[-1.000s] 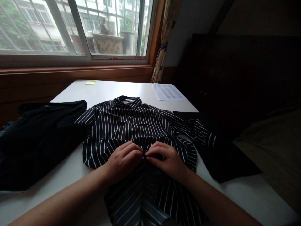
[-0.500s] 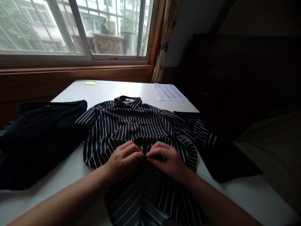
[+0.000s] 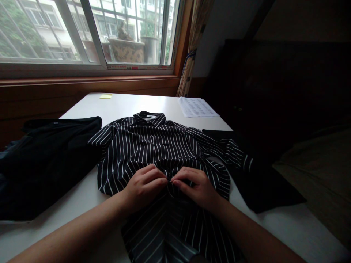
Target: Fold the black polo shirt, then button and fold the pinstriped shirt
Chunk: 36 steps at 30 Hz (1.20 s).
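Note:
A black shirt (image 3: 148,144) with white stripes lies face up in front of me, its collar towards the window. Its lower front hangs apart, so the inner side shows near me. My left hand (image 3: 146,186) pinches the shirt's front edge near the middle. Close beside it, my right hand (image 3: 193,184) pinches the cloth from the other side, thumb against forefinger. The fingertips of both hands almost meet. Any button between them is too small and dark to make out.
Folded dark clothes (image 3: 52,164) lie at the left on the white table (image 3: 131,102). A black cloth (image 3: 268,190) is at the right, partly under a shirt sleeve. Printed sheets (image 3: 197,107) and a yellow sticky note (image 3: 105,96) are at the back, below the window.
My fingertips have shifted slightly at the shirt's front, and the dark bit of cloth between them shows less now. The shirt and the other clothes stay in place.

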Each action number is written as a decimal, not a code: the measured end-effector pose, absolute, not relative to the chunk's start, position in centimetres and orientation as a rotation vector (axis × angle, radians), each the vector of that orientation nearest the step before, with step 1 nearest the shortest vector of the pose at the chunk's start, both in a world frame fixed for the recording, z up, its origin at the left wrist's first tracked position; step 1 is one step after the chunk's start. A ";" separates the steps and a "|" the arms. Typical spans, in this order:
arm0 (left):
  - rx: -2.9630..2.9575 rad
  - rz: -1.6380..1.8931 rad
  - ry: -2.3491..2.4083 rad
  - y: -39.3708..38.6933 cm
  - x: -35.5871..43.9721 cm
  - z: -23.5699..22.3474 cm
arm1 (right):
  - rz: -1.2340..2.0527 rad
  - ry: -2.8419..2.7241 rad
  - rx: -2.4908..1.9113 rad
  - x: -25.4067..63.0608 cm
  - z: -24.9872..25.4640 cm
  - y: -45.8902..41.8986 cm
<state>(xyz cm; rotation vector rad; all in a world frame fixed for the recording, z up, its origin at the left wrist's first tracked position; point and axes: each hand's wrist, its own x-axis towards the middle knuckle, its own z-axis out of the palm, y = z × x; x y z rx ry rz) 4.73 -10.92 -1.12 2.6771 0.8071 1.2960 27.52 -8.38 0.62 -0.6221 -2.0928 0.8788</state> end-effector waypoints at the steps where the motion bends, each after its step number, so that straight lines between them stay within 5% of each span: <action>1: 2.684 1.293 0.802 -10.9 4.7 -1.1 | 0.865 -2.092 -0.634 27.5 0.5 -8.3; 36: 2.737 1.262 0.796 -11.0 4.8 -0.9 | 0.667 -2.211 -0.539 27.6 0.1 -8.2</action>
